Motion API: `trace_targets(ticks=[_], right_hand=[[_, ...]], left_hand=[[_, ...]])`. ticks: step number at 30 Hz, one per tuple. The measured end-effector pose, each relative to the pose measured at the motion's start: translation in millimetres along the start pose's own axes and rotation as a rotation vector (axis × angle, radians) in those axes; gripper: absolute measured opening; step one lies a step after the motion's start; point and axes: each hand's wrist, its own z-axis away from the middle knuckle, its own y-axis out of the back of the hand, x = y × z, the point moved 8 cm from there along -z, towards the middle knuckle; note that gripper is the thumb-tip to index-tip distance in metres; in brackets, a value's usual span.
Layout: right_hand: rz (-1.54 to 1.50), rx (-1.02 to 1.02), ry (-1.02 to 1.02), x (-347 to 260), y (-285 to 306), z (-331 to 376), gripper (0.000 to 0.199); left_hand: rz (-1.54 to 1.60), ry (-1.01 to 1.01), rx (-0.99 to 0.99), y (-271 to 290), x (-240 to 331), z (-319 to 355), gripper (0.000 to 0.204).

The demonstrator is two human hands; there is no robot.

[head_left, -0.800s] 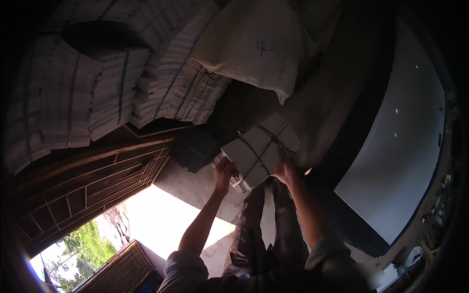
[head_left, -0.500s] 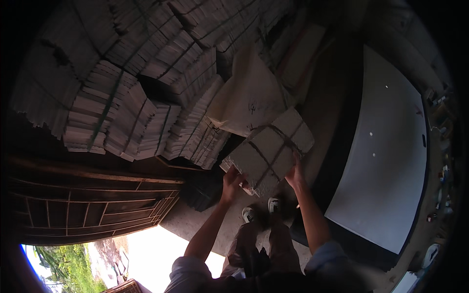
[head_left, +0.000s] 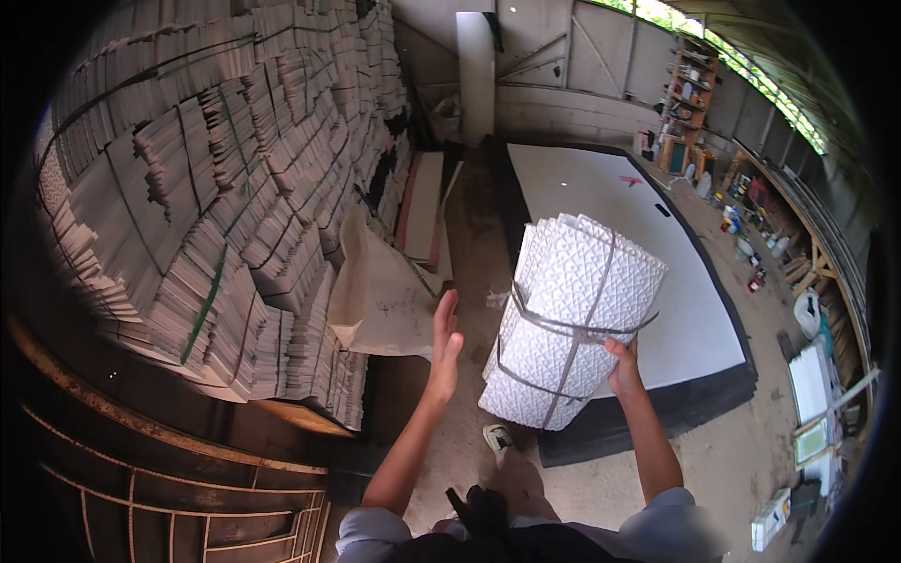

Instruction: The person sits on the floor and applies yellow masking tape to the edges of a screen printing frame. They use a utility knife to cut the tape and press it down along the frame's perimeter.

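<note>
1. A tall wall of strapped, pale grey-white stacked sheets (head_left: 216, 155) rises to the left of a broad, flat white panel (head_left: 694, 314), your landmark here.
2. That panel lies on a black, flat-topped slab (head_left: 648, 427), whose dark border shows along the panel's near and left sides.
3. A dark frame of rust-brown bars (head_left: 188, 436) stands to the panel's left, on the side nearer you.
4. A tall, narrow brown wooden shelf (head_left: 692, 103) stands beyond the panel's far right corner.
5. A creased, cream-coloured sack (head_left: 375, 300) sits left of the panel, against the stacked wall.
6. Your bundle of white, diamond-embossed sheets, bound with grey straps (head_left: 563, 305), is tilted in front of the panel's near left part, hiding it from view.
7. Your right hand (head_left: 623, 366), in front of the panel's near edge, grips the bundle's lower right side, thumb over its face; the remaining fingers are mostly hidden.
8. Your left hand (head_left: 445, 352), left of the panel, is flat and extended, apart from the bundle, holding nothing.
9. A small, black oblong (head_left: 663, 210) lies on the panel's far right part.
</note>
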Motion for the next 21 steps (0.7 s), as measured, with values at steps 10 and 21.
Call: trace_targets(ticks=[10,21], right_hand=[[0.338,0.055,-0.188,-65,28,263,0.096],[0.588,0.671,-0.183,-205,172,587,0.086]], left_hand=[[0.135,0.284,-0.537,-166,40,131,0.121],[0.477,0.158,-1.368,-465,120,385,0.132]])
